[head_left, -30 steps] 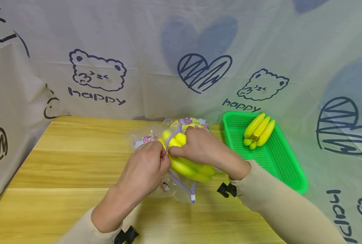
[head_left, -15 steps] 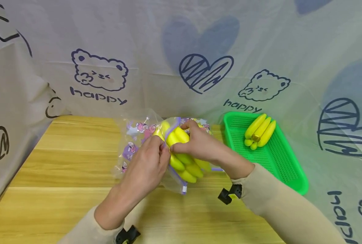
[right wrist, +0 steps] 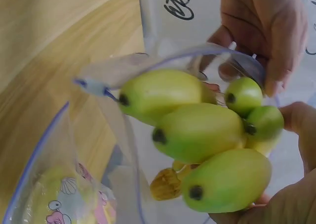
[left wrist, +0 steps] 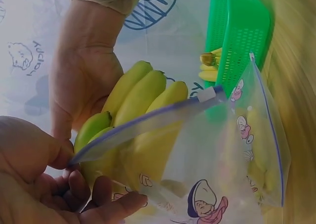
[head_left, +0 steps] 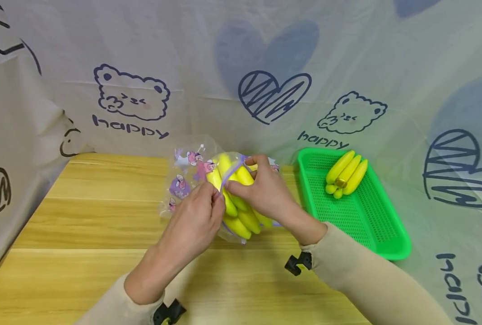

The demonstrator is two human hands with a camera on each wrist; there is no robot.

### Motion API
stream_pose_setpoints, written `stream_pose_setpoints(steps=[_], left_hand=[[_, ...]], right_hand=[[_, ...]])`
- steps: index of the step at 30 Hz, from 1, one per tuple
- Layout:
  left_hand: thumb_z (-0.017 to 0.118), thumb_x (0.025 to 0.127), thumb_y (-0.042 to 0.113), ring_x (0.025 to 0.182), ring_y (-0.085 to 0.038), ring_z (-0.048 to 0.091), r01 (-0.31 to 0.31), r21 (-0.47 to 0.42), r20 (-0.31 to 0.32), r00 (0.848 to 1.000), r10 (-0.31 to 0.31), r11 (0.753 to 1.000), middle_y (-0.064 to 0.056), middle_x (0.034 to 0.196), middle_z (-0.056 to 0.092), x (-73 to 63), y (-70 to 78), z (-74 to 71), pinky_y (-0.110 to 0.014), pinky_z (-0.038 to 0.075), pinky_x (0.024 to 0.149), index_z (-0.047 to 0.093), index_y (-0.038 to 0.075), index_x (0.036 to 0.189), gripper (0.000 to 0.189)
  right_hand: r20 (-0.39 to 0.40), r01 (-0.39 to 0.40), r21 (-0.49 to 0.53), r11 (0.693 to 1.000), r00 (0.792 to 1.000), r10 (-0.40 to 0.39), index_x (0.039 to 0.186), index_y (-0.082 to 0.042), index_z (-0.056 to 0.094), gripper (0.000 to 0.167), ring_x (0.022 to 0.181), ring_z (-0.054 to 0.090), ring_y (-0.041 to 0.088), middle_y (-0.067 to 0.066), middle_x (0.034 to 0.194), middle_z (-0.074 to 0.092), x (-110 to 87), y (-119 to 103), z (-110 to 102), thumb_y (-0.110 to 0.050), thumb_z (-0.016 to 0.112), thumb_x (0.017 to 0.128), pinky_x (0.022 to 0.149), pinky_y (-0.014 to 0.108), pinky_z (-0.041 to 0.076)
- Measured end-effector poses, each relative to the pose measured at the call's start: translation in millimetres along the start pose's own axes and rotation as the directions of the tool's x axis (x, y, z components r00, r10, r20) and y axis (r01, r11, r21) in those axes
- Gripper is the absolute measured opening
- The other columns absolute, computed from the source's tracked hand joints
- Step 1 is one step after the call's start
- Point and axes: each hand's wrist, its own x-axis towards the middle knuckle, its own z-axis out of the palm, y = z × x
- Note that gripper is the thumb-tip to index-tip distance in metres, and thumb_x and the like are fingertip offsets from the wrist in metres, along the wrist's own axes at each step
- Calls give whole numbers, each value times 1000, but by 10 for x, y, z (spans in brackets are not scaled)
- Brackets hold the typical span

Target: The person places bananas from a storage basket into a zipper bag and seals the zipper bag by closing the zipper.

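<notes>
A bunch of yellow bananas [head_left: 245,219] with greenish tips, as the right wrist view shows, is partly inside a clear zip bag [head_left: 179,186] printed with cartoon figures. My left hand [head_left: 196,212] pinches the bag's purple-edged rim between thumb and fingers. Around the bunch curls my right hand [head_left: 270,192], its thumb on the near side and some fingers hidden behind the fruit. In the right wrist view the bag's mouth surrounds the bananas [right wrist: 197,132], and a brown stem [right wrist: 166,184] shows below them. The white zip slider [left wrist: 207,94] sits on the purple edge.
A green perforated basket [head_left: 391,239] stands at the right of the wooden table [head_left: 103,216] with another banana bunch [head_left: 346,174] in it. Behind my right hand lies a second printed zip bag [left wrist: 256,155] with yellow contents. A printed cloth [head_left: 208,117] hangs at the back.
The banana tips and the bag's lower corner have shifted left and up. The bag's printed side has spread out and risen. Both hands keep their hold.
</notes>
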Motion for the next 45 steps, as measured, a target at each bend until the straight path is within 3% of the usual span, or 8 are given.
stream_pose_setpoints(steps=[7,14,18,23,30,37,42,45], left_hand=[[53,105,15,65,-17,47,-14,37,-4,1000,14,999,-4,78,49,-11,-7,-24,-28,41,53,53,8,91,16],[52,108,15,60,-18,47,3,64,-12,1000,-3,998,-5,75,49,-12,-15,-80,-29,40,51,52,6,95,15],[55,108,13,55,-17,48,-12,99,34,999,9,995,-5,71,53,-13,3,-105,-29,41,49,55,4,99,12],[58,107,12,54,-16,50,-8,92,55,998,3,996,-4,70,56,-1,17,-111,-30,42,50,57,4,101,11],[55,109,18,61,-13,60,85,-89,26,996,-83,992,-5,85,67,7,21,-180,-28,52,55,59,7,107,11],[58,106,14,61,-12,55,-11,-3,2,1000,11,1000,-4,87,69,-7,4,-149,-27,48,54,61,7,105,7],[58,106,14,60,-14,55,-27,-20,-89,996,25,999,-5,84,67,5,-15,-126,-27,48,53,61,5,106,9],[58,106,14,59,-15,55,-9,-19,-138,990,6,1000,-6,83,68,22,-24,-154,-28,48,51,62,5,107,10]], right_hand=[[-22,-1,69,998,1000,3,146,-7,44,76,90,68,26,17,115,69,6,36,75,-46,78,90,73,32,59],[239,-81,266,961,971,16,156,-14,35,85,102,66,30,21,128,59,-4,104,19,-29,84,88,83,37,61],[186,-49,270,962,983,-2,158,-13,32,92,98,70,29,21,127,62,-7,126,64,-32,87,87,81,37,62],[112,-49,384,922,994,6,159,-13,25,94,101,74,29,20,138,62,-12,124,194,-30,86,90,84,39,63],[77,23,245,969,996,-43,156,-13,33,87,103,73,27,19,136,65,14,100,152,-41,83,91,84,38,62],[8,-35,289,957,999,34,149,-12,37,83,112,72,27,18,137,65,9,108,89,-42,85,88,89,40,62],[-46,85,224,971,996,-77,139,-11,42,79,112,71,25,14,139,66,-25,109,141,-42,89,84,87,38,62],[9,154,104,983,988,-156,142,-11,49,78,101,68,22,7,131,71,-30,112,136,-40,91,82,83,35,58]])
